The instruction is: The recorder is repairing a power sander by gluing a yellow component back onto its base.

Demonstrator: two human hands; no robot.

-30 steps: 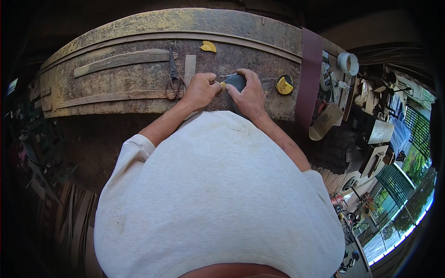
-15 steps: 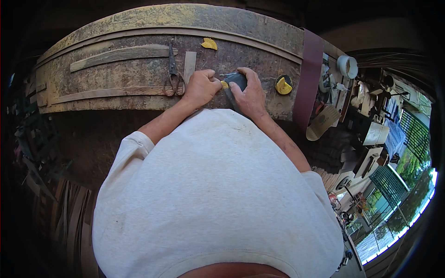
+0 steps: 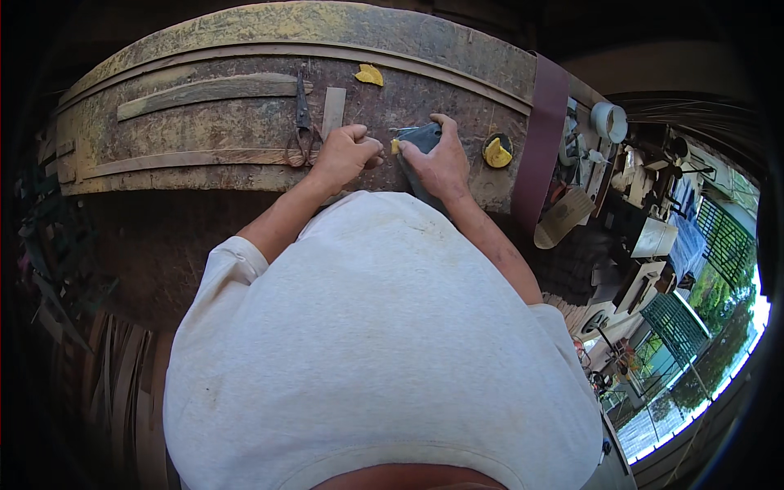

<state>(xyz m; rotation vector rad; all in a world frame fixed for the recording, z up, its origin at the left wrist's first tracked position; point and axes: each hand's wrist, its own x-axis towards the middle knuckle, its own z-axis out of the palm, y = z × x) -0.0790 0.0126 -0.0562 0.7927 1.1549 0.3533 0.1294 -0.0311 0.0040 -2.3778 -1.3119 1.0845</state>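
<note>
My right hand lies over a dark grey flat piece, its kind not clear, on the workbench. The thumb presses near a small yellow piece at its left side, while the fingers rest on the far edge. A thin metal rod shows just beyond it. To the left, my left hand is closed with curled fingers, apart from the yellow piece; whether it pinches anything is hidden. Beside that hand lie a pale wooden strip and old dark scissors.
Yellow wedge-like pieces lie on the bench, one at the far side, another on a black round thing. A maroon abrasive belt hangs over the right end. Farther right stands a white tub. Long wooden strips lie left.
My left hand has drawn back leftward from the small yellow piece. My right hand stays on the dark grey piece, with its fingers slightly more spread. The view has shifted a little.
</note>
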